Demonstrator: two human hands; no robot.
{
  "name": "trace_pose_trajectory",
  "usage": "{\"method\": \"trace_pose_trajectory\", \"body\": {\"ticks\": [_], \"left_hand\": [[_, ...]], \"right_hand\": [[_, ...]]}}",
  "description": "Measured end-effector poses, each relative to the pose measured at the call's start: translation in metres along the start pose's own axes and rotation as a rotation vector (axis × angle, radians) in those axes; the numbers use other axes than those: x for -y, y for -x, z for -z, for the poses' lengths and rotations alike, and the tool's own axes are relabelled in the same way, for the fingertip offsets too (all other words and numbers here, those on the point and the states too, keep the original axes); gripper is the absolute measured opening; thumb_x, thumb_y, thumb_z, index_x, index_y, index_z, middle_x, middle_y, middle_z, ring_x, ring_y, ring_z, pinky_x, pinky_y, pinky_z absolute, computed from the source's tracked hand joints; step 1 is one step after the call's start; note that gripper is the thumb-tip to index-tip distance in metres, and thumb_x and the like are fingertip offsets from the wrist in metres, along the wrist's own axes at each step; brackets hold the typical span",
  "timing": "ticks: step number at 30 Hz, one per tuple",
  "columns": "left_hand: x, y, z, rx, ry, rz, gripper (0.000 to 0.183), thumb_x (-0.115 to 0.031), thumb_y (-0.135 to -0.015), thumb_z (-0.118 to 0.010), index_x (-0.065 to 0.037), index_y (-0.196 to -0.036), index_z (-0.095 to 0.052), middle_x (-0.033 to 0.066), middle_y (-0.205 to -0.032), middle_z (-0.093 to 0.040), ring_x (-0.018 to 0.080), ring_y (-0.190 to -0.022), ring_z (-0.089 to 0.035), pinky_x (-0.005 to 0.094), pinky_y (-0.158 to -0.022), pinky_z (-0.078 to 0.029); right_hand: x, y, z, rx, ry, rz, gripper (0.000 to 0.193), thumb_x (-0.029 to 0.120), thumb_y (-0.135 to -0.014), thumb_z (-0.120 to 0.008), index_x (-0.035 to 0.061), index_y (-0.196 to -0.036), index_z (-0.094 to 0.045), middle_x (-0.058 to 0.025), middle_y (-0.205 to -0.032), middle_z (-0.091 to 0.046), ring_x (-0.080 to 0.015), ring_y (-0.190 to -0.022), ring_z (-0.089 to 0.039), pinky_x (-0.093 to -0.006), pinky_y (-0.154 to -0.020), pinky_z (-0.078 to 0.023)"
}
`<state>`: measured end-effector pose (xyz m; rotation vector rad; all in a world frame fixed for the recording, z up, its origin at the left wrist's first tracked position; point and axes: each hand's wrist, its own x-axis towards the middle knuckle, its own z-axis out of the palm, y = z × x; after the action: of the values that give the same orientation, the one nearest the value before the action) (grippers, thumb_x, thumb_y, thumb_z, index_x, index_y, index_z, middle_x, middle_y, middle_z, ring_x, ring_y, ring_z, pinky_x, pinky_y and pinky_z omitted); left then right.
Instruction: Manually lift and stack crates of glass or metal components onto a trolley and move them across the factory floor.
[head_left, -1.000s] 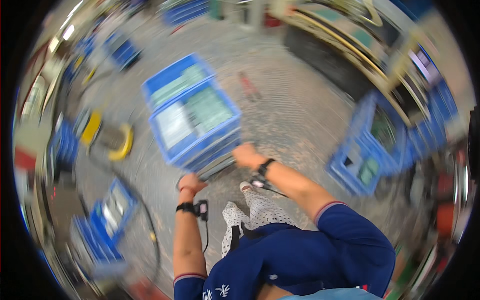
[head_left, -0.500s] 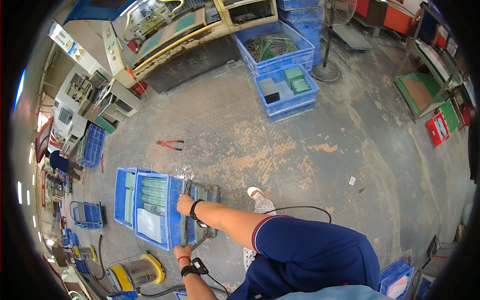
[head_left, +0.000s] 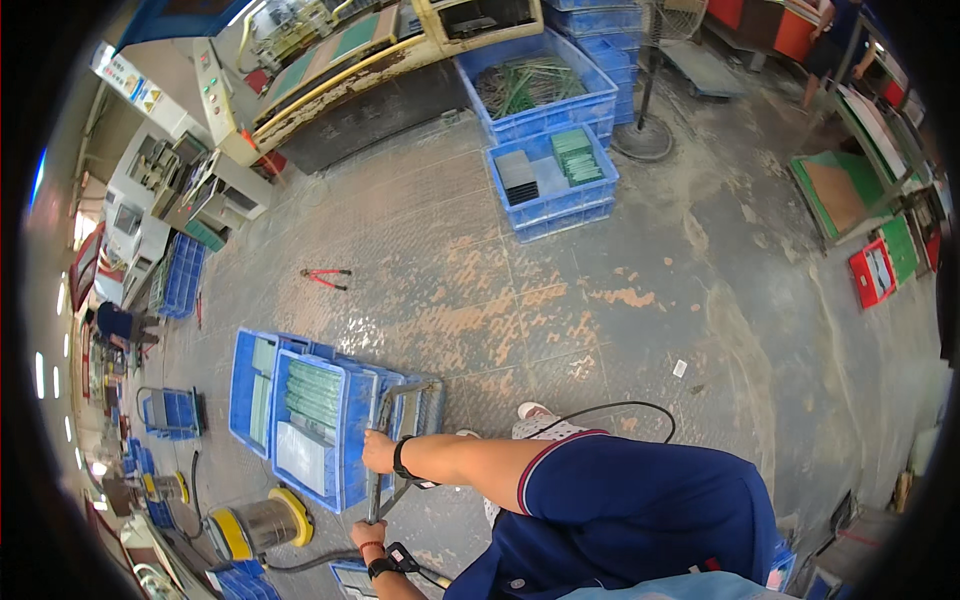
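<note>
My left hand (head_left: 369,537), with a red cord and a black band at the wrist, is closed round the lower end of a metal trolley's push handle (head_left: 374,503). Farther up the same bar my right hand (head_left: 379,452) grips it, a black band on that wrist too. Just beyond the handle, blue plastic crates (head_left: 357,440) ride on the trolley (head_left: 431,408). The nearer crate holds green-edged flat sheets (head_left: 313,392) and a paler stack (head_left: 299,452). Green panels also stand in the crate (head_left: 238,385) at the left. My right forearm hides part of the trolley.
Red-handled cutters (head_left: 327,278) lie on the floor ahead. A yellow and grey vacuum cleaner (head_left: 260,525) with a hose stands left of me. Blue crates (head_left: 562,208) and a fan (head_left: 645,137) are ahead by a large machine (head_left: 370,110). A person (head_left: 838,45) stands far right.
The floor things ahead have slid left in view, and my hands have shifted lower in view with the handle. A person has come into sight at the far right. Both hands keep their grip.
</note>
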<state>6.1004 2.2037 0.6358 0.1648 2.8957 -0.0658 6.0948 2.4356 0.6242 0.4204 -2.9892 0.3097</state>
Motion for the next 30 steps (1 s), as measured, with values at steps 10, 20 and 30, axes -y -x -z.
{"method": "trace_pose_trajectory", "body": {"ticks": [10, 20, 30], "left_hand": [[-0.011, 0.083, -0.024, 0.130, -0.005, -0.028, 0.039, -0.027, -0.052, -0.074, 0.003, -0.075, -0.064, 0.0248, -0.075, -0.060, 0.0368, -0.075, -0.060, 0.0399, -0.068, -0.047], [-0.054, 0.188, -0.041, 0.240, -0.114, -0.005, 0.037, -0.035, -0.062, -0.064, -0.004, -0.083, -0.065, 0.0185, -0.088, -0.061, 0.0318, -0.085, -0.059, 0.0373, -0.076, -0.047], [-0.101, 0.330, -0.028, 0.265, -0.051, 0.096, 0.033, -0.029, -0.062, -0.062, -0.011, -0.090, -0.066, 0.0154, -0.089, -0.062, 0.0297, -0.084, -0.060, 0.0363, -0.077, -0.047]], "right_hand": [[0.020, 0.105, 0.023, 0.168, -0.036, -0.026, 0.018, 0.021, -0.074, -0.052, 0.0160, -0.082, -0.067, -0.0012, -0.085, -0.064, -0.0180, -0.084, -0.058, -0.0354, -0.078, -0.034], [0.030, 0.223, 0.028, 0.042, -0.116, -0.089, 0.014, 0.016, -0.073, -0.050, 0.0127, -0.071, -0.064, -0.0063, -0.074, -0.063, -0.0207, -0.076, -0.059, -0.0369, -0.074, -0.037], [0.054, 0.334, 0.057, 0.185, -0.084, -0.009, 0.017, 0.014, -0.078, -0.046, 0.0108, -0.085, -0.061, -0.0071, -0.085, -0.063, -0.0212, -0.086, -0.056, -0.0374, -0.080, -0.034]]}}
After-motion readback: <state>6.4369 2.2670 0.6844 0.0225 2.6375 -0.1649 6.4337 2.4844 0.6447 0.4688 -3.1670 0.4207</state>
